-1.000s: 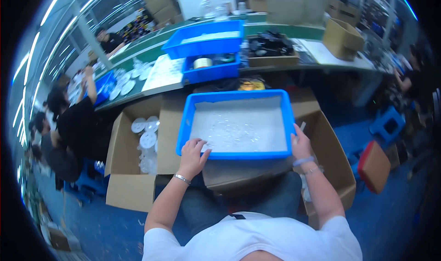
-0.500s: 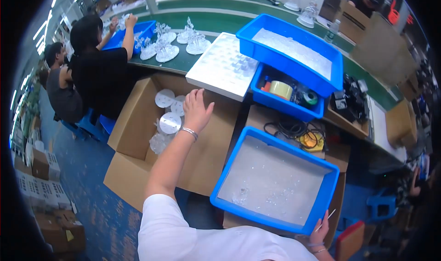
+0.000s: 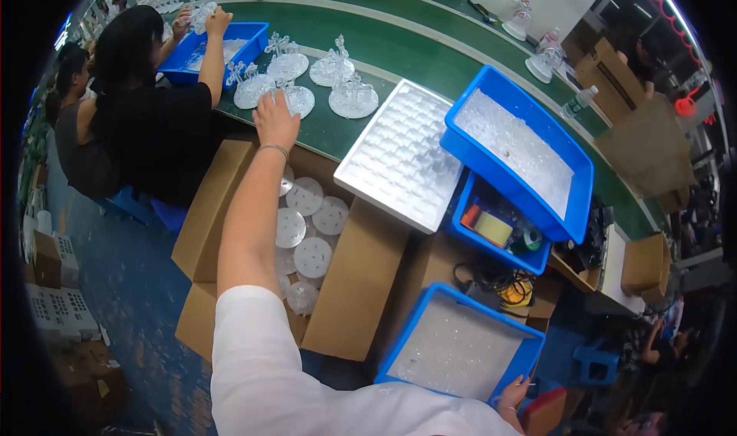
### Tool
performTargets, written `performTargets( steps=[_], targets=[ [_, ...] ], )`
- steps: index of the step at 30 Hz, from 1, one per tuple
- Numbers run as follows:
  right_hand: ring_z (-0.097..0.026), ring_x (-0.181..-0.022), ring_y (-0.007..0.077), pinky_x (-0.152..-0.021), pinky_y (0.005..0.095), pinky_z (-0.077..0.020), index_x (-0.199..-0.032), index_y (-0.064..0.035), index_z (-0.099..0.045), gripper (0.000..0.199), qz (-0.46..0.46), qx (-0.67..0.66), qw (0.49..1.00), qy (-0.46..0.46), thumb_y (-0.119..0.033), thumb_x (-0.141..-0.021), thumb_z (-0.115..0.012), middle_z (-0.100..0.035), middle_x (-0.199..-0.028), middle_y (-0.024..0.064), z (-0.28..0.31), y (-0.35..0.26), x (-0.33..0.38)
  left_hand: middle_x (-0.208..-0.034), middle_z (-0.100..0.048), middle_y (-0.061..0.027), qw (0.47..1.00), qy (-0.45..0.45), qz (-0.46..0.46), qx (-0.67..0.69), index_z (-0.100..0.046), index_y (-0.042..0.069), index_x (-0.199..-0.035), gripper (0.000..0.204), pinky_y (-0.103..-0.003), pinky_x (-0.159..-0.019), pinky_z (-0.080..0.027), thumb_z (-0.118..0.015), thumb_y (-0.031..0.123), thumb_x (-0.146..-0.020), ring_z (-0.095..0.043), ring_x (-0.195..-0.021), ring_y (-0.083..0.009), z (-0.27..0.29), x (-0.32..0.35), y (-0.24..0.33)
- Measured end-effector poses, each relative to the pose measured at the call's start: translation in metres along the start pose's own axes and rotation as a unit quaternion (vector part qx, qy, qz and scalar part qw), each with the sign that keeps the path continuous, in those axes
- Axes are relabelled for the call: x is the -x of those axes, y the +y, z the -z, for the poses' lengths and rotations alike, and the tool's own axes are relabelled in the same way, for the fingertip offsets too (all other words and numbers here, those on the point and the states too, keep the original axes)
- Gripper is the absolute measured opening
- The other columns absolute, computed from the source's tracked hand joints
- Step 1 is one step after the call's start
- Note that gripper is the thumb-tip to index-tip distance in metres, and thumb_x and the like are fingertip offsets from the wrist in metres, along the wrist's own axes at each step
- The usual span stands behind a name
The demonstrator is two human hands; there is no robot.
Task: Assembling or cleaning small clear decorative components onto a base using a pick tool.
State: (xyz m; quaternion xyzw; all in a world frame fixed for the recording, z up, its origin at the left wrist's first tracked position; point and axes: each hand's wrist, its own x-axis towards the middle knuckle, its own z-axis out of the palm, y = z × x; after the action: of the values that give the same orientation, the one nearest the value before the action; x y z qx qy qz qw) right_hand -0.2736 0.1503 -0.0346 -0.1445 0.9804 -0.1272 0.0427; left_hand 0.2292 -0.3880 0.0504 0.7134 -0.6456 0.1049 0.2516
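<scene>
A white moulded tray (image 3: 399, 160) is seen in the middle of the green bench (image 3: 399, 52), with a blue bin of clear pieces (image 3: 518, 148) to its right. A roll of tape (image 3: 493, 229) lies in a smaller blue bin (image 3: 470, 246) below. Far left, a person in black (image 3: 150, 121) is seated.

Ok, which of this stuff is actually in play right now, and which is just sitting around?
In play:
left hand, reaching onto the green belt
clear disc assembly at its fingertips
right hand on the near blue tray

Lying about:
open carton of white discs
white moulded tray
upper blue bin of clear parts
small blue bin with tape roll
</scene>
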Motion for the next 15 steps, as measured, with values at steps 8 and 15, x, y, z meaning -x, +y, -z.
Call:
performTargets(
  steps=[8,15],
  targets=[
    [-0.049,-0.090,0.0374,-0.078,0.0369,-0.0396,-0.108,0.0056,-0.041,0.033,0.039,0.034,0.999,0.008,-0.018,-0.085,-0.040,-0.050,-0.099,0.0256,-0.012,0.025,-0.011,-0.115,-0.041,-0.0090,0.994,-0.096,0.004,-0.051,-0.041,0.013,-0.114,0.036,-0.049,-0.085,-0.032,-0.040,0.012,-0.078,-0.038,-0.109,-0.0255,-0.049,-0.062,-0.033],
    [-0.049,-0.083,0.0391,-0.073,0.0383,-0.0395,-0.102,0.0041,-0.042,0.028,0.057,0.018,0.998,0.027,-0.019,-0.085,-0.040,-0.051,-0.092,0.0248,-0.012,0.026,-0.005,-0.082,-0.053,-0.0119,0.991,-0.018,-0.085,0.106,-0.055,0.009,-0.088,0.016,-0.037,-0.066,-0.041,-0.046,0.011,-0.075,-0.051,-0.080,-0.0308,-0.022,-0.044,-0.032]
  ],
)
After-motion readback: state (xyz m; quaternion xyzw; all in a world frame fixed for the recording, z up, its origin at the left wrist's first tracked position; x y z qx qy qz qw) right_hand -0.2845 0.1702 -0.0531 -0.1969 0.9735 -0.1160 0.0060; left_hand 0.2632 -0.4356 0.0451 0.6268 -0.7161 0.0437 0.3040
